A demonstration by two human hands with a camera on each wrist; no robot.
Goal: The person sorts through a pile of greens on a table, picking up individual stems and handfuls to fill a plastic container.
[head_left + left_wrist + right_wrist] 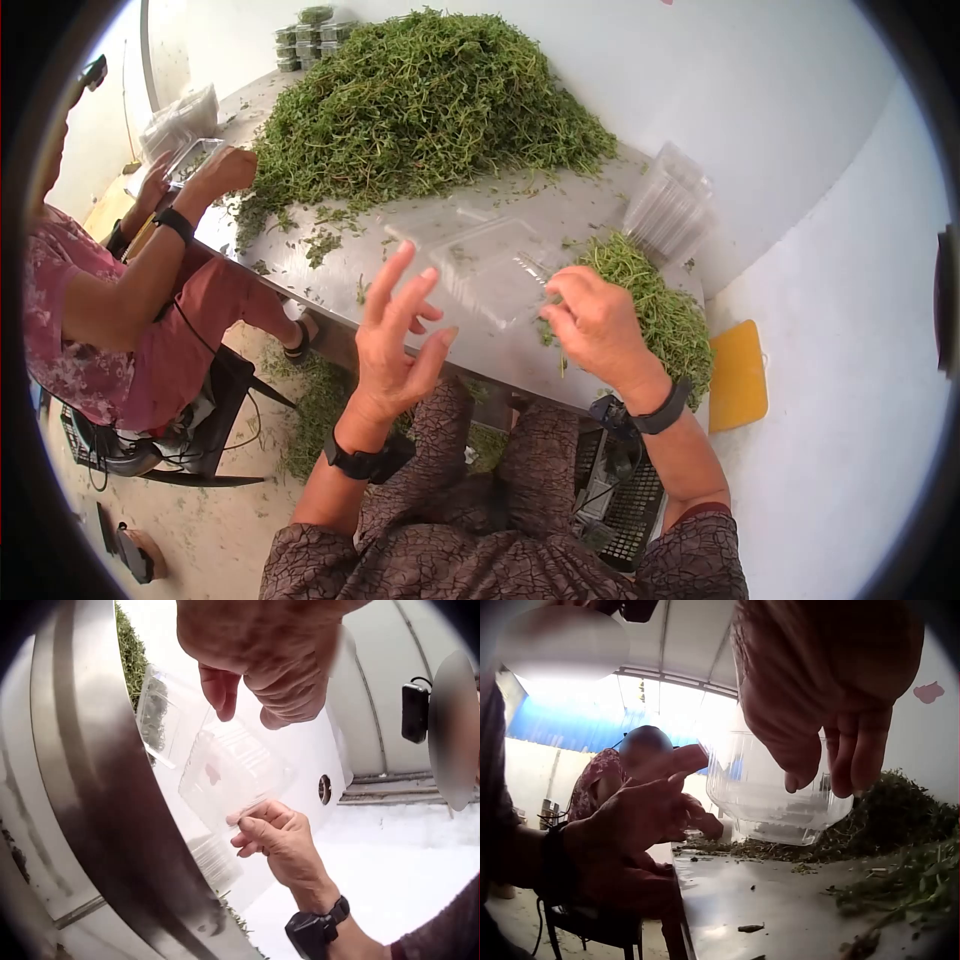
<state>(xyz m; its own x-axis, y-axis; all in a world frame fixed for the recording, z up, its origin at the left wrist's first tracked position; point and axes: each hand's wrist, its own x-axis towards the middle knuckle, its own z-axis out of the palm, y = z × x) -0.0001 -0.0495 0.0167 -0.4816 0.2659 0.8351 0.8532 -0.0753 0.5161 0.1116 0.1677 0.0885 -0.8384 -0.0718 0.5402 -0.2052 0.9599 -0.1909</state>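
A clear plastic clamshell box (pixel 495 285) hangs tilted over the near part of the metal table. My right hand (pixel 605 335) pinches its edge between thumb and fingers; the left wrist view shows this right hand (pixel 281 844) at the rim of the box (pixel 225 776). To the left of the box, my left hand (pixel 395 345) is raised with fingers spread apart and nothing in it. In the right wrist view the box (pixel 769 799) appears above the tabletop. Beside my right hand lies a smaller heap of green leafy stems (pixel 650 310).
A large heap of greens (pixel 430 110) covers the back of the metal table (pixel 340 265). A stack of clear boxes (pixel 670 205) stands at right; filled boxes (pixel 310 38) are stacked behind. Another person (pixel 110 310) sits at left, handling a box. A yellow board (pixel 738 378) leans at the wall.
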